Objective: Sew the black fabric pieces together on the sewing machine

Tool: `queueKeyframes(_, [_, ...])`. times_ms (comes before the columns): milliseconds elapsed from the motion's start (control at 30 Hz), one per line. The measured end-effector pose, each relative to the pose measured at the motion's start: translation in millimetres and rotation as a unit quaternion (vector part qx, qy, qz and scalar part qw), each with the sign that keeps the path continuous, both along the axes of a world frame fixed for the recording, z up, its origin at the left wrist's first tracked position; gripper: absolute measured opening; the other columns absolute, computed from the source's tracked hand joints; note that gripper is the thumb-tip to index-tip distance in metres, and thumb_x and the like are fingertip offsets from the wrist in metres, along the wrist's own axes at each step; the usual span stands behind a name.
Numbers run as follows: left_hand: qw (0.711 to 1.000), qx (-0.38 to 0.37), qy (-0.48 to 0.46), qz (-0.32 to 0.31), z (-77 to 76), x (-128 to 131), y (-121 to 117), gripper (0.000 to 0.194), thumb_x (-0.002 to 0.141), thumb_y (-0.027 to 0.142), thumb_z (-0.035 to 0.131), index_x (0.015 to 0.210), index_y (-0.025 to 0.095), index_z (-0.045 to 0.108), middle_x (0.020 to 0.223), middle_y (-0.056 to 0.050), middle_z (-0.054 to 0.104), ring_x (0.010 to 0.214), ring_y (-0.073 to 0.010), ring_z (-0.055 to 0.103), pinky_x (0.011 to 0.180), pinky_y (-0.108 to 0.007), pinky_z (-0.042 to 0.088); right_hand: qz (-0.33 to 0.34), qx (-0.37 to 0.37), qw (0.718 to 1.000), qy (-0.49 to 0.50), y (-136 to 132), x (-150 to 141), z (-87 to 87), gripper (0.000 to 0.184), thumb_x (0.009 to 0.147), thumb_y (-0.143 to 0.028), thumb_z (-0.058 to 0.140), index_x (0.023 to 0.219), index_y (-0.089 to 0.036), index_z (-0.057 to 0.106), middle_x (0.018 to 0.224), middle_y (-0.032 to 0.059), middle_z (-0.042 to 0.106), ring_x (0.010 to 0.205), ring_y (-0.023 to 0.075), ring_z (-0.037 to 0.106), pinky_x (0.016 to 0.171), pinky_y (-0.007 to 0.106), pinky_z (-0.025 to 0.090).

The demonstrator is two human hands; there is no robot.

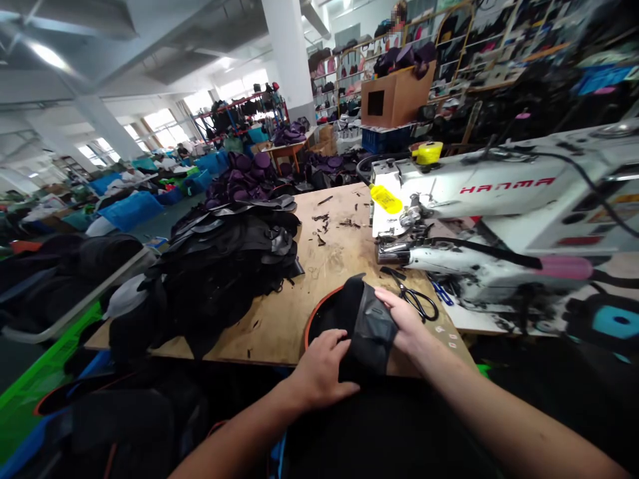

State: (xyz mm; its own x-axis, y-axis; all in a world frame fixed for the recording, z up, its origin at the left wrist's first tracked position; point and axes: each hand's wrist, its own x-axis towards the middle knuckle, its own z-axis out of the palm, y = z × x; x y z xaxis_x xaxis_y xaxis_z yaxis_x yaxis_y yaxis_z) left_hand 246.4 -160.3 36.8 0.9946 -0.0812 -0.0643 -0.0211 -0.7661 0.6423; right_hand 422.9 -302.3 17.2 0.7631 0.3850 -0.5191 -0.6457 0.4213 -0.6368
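Note:
A black fabric piece (372, 326) with a smooth, shiny panel and an orange-red edged curve (310, 319) lies at the front edge of the wooden table. My right hand (402, 319) grips its right side, fingers over the panel and thumb out of sight. On its left part rests my left hand (324, 366), fingers spread and slightly bent, thumb held apart near the table edge. Just beyond my right hand are black-handled scissors (419, 303). A white sewing machine (479, 193) with a narrow lower arm (449, 263) stands to the right.
A big heap of black cut pieces (219, 266) covers the table's left side. Dark scraps (322, 226) lie scattered on the tabletop (329, 259). Blue-handled snips (442, 293) sit by the machine. Below left are a green crate (50, 372) and more black pieces (120, 426).

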Motion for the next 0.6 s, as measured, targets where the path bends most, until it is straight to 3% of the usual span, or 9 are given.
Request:
queueKeyframes(67, [0.999,-0.036,-0.005,-0.007,2.6,6,10,0.052,0.075,0.029,0.079,0.125,0.018,0.069,0.138,-0.015,0.060,0.133,-0.0335,0.049,0.118,-0.050,0.036,-0.035,-0.016,0.999,-0.010,11,12,12.9,0.026,0.070,-0.009,0.076,0.093,-0.019,0.070,0.072,-0.0001,0.073,0.060,0.0151,0.067,0.056,0.025,0.059])
queueKeyframes(167, [0.977,-0.209,0.046,0.011,26.4,14,37,0.036,0.082,0.032,0.075,0.115,0.019,0.073,0.119,-0.011,0.070,0.115,-0.0283,0.061,0.106,-0.043,0.046,-0.032,0.020,0.997,-0.064,20,32,28.0,0.013,0.073,-0.018,0.077,0.084,-0.018,0.069,0.067,-0.0016,0.067,0.055,0.0113,0.061,0.052,0.021,0.055])
queueKeyframes(267, [0.890,-0.433,0.108,0.088,55.2,20,67,0.046,0.078,0.044,0.081,0.111,0.014,0.073,0.100,-0.010,0.075,0.090,-0.0233,0.069,0.085,-0.034,0.054,-0.011,0.029,0.984,-0.178,17,43,24.6,0.019,0.079,-0.036,0.076,0.089,-0.020,0.071,0.079,0.0015,0.071,0.071,0.0137,0.067,0.064,0.023,0.058])
queueKeyframes(333, [0.827,-0.538,0.080,0.141,60.9,26,82,0.046,0.075,0.046,0.083,0.105,0.012,0.074,0.092,-0.010,0.076,0.081,-0.0217,0.071,0.079,-0.031,0.055,0.033,-0.024,0.958,-0.284,10,43,11.3,0.032,0.081,-0.047,0.074,0.102,-0.022,0.073,0.099,0.0055,0.075,0.095,0.0198,0.070,0.083,0.030,0.060])
queueKeyframes(400, [0.774,-0.608,0.041,0.174,49.6,38,91,0.044,0.077,0.045,0.081,0.106,0.012,0.074,0.092,-0.010,0.077,0.085,-0.0236,0.074,0.085,-0.032,0.056,0.106,-0.094,0.919,-0.368,0,37,-4.8,0.044,0.083,-0.053,0.070,0.115,-0.023,0.071,0.117,0.0089,0.073,0.115,0.0274,0.066,0.101,0.041,0.054])
queueKeyframes(467, [0.725,-0.662,0.059,0.183,23.5,51,96,0.046,0.084,0.048,0.072,0.112,0.012,0.073,0.096,-0.011,0.078,0.096,-0.0272,0.074,0.095,-0.037,0.055,0.174,-0.158,0.883,-0.406,-12,29,-17.3,0.048,0.085,-0.054,0.067,0.122,-0.023,0.069,0.129,0.0109,0.069,0.127,0.0328,0.059,0.112,0.049,0.045])
queueKeyframes(600, [0.648,-0.718,0.200,0.155,-41.3,65,101,0.057,0.095,0.055,0.052,0.122,0.008,0.070,0.106,-0.016,0.077,0.111,-0.0317,0.070,0.108,-0.046,0.049,0.261,-0.190,0.868,-0.377,-37,18,-23.9,0.055,0.086,-0.052,0.066,0.133,-0.024,0.064,0.140,0.0109,0.063,0.132,0.0325,0.056,0.116,0.047,0.042])
